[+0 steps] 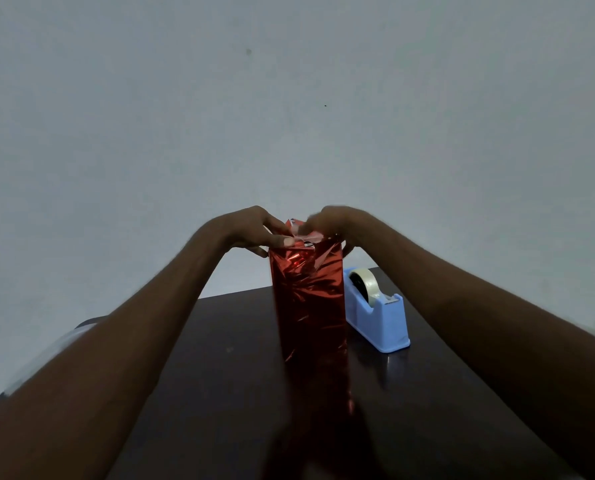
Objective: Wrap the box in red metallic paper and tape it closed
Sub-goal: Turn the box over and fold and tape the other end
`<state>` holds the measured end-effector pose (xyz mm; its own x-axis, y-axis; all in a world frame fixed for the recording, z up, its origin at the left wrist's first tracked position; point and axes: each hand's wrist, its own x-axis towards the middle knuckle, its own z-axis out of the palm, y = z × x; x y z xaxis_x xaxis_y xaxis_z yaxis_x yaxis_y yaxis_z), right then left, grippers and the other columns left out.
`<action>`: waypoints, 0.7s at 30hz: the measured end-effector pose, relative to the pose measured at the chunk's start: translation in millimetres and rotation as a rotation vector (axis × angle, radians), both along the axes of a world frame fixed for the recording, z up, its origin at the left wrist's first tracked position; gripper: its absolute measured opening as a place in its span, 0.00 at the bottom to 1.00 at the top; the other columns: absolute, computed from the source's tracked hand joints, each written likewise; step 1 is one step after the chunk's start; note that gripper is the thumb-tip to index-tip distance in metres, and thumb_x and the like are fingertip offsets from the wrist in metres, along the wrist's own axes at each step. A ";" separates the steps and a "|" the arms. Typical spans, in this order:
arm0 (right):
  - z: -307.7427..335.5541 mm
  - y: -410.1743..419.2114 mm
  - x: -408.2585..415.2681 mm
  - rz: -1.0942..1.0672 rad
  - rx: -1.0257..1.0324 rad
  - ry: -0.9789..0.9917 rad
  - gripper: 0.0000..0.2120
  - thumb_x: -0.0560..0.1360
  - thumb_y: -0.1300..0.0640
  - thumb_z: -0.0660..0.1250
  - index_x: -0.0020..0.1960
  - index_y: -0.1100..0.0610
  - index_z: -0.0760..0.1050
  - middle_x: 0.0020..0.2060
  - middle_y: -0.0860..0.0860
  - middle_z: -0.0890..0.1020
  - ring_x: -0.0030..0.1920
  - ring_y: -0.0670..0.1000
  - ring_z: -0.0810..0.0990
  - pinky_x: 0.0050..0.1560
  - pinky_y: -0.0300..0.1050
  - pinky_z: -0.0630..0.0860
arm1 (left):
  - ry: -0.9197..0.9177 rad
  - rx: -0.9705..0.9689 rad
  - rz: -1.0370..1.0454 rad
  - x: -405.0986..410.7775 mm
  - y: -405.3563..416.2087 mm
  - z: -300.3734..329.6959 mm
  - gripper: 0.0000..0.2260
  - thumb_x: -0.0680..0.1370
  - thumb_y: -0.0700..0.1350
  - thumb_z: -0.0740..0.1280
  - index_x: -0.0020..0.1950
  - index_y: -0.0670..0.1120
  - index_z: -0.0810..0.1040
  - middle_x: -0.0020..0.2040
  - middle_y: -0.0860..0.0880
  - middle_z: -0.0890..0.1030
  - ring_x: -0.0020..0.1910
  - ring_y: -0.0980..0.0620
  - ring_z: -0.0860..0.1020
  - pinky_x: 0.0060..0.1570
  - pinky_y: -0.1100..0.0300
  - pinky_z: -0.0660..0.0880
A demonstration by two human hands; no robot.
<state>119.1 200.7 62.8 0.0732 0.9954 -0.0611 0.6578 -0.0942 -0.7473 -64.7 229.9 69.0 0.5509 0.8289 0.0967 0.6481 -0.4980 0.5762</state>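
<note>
You are at the closing step: the box [308,299] stands upright on its end near the middle of the dark surface [219,358], closer to its far edge than to you, and its long sides are already covered in the red metallic paper [309,323]. What is left, as far as can be judged, is the top end, where the paper flaps bunch up into a crumpled peak.

Your left hand [254,232] is on the top left corner of the box, thumb laid flat along the upper edge and pressing the folded paper down, fingers curled round the far side. Your right hand [327,223] is over the top right corner, blurred, its fingers bent down onto the flaps; it seems to pinch a pale strip there that may be a piece of tape [304,237], though the blur makes that uncertain.

The blue tape dispenser [379,313] sits just beside the box on its right, toward the far right corner of the surface, roll loaded.

The next move calls for keeping the left thumb firm so the fold does not spring open, since this foil holds creases poorly, while the right hand smooths the strip flat across the seam. If the flaps lift, reach to the dispenser for another piece.
</note>
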 end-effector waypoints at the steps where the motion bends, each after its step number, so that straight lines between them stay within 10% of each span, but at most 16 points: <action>1: -3.9 -0.2 -0.3 -0.004 -0.051 0.024 0.12 0.78 0.49 0.66 0.50 0.59 0.73 0.48 0.57 0.80 0.55 0.59 0.81 0.60 0.59 0.75 | 0.008 0.002 0.003 0.0 0.3 0.0 0.18 0.77 0.47 0.72 0.66 0.47 0.79 0.61 0.49 0.80 0.59 0.51 0.78 0.49 0.60 0.79; 13: -14.9 5.4 2.0 -0.081 -0.003 0.259 0.09 0.81 0.55 0.59 0.52 0.61 0.74 0.48 0.58 0.80 0.50 0.58 0.80 0.55 0.57 0.75 | 0.031 0.050 -0.008 -2.3 -2.7 0.6 0.16 0.77 0.49 0.71 0.65 0.49 0.80 0.62 0.49 0.80 0.56 0.53 0.78 0.44 0.65 0.79; 17: -27.9 1.7 24.5 -0.067 0.437 0.323 0.15 0.78 0.65 0.57 0.59 0.58 0.79 0.48 0.50 0.79 0.43 0.46 0.75 0.40 0.40 0.71 | 0.060 0.188 0.032 -3.1 -1.9 -4.3 0.19 0.75 0.55 0.72 0.65 0.53 0.79 0.62 0.53 0.80 0.57 0.53 0.79 0.50 0.58 0.79; 21: -48.8 -17.8 45.6 0.113 0.589 0.204 0.24 0.69 0.77 0.55 0.48 0.57 0.83 0.48 0.50 0.85 0.51 0.48 0.83 0.49 0.43 0.77 | 0.053 0.306 0.080 -4.6 -4.8 -9.0 0.16 0.74 0.60 0.71 0.59 0.56 0.83 0.60 0.55 0.82 0.57 0.54 0.78 0.56 0.57 0.73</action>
